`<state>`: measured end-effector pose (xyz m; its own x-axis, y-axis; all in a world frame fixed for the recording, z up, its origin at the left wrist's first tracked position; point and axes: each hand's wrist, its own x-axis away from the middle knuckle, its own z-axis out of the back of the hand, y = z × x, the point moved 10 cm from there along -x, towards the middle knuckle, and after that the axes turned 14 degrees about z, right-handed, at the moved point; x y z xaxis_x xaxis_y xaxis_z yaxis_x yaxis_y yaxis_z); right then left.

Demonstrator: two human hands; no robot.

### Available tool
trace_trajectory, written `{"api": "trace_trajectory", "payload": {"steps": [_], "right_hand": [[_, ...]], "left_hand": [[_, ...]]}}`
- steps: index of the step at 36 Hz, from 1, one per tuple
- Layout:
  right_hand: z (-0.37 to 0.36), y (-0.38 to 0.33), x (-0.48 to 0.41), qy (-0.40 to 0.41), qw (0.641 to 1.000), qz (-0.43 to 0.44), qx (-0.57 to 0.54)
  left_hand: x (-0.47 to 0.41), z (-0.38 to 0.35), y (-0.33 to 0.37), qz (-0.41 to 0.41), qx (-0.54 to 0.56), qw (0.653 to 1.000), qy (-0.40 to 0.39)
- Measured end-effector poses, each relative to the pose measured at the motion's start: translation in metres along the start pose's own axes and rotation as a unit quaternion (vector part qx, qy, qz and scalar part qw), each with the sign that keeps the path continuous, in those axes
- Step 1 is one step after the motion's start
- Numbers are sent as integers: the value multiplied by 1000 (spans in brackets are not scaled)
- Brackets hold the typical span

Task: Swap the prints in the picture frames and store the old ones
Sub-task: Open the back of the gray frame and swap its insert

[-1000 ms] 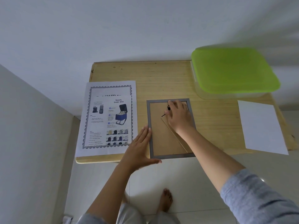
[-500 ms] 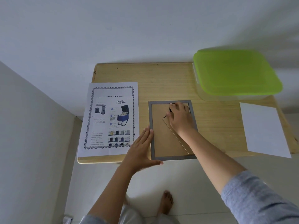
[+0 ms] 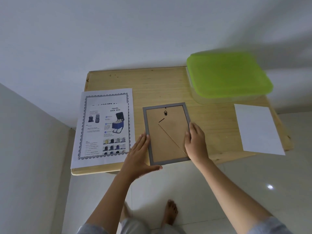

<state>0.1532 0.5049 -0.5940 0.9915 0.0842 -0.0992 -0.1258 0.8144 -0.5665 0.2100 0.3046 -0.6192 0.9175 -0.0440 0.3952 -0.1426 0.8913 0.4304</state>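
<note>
Pale glossy floor tiles (image 3: 219, 191) fill the nearest part of the view, and one bare foot (image 3: 170, 211) stands on them under the person's two forearms. Both arms reach forward to a small wooden table (image 3: 160, 81). On its near edge the picture frame (image 3: 160, 142) lies face down, so its brown backing, its folded stand and a small black hanger at the far end are up. The left hand (image 3: 140, 154) is flat and wide, with straight fingers against the left grey border and the thumb stretched along the near left corner. The right hand (image 3: 195, 142) rests on the right border, the thumb on the backing and the fingers slightly bent over the edge; I cannot tell if it really pinches the frame. Just left of the frame lies a printed sheet (image 3: 104, 127) with a decorative border and the heading "TRAVEL SHOE BAG". Well to the right, a blank white sheet (image 3: 256, 129) hangs a little over the near table edge. Farther back on the right stands a clear container (image 3: 219, 98) with a green lid (image 3: 228, 75), and behind all is a plain white wall (image 3: 118, 31).
</note>
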Motion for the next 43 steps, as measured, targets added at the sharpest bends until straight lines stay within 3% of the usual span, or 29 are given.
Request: {"api": "trace_trajectory", "payload": {"steps": [15,26,32,35,38,43], "right_hand": [[15,26,7,36,974,-116,-193],[26,18,19,39,925,-121,-359],[49,-9,1,47,929,-82,-357],[63,-28,-12,35,939,-39,-340],[84,-48,-24,45,944,16,-327],[119,-90,-34,76,952,136,-265]], "left_hand": [[1,-3,2,-7,-6,1000,-1],[2,1,7,20,-31,998,-53],[-2,13,18,69,-18,990,-120],[-10,45,36,74,49,992,-85],[-13,93,74,49,201,978,-15],[-10,139,130,31,474,880,5]]}}
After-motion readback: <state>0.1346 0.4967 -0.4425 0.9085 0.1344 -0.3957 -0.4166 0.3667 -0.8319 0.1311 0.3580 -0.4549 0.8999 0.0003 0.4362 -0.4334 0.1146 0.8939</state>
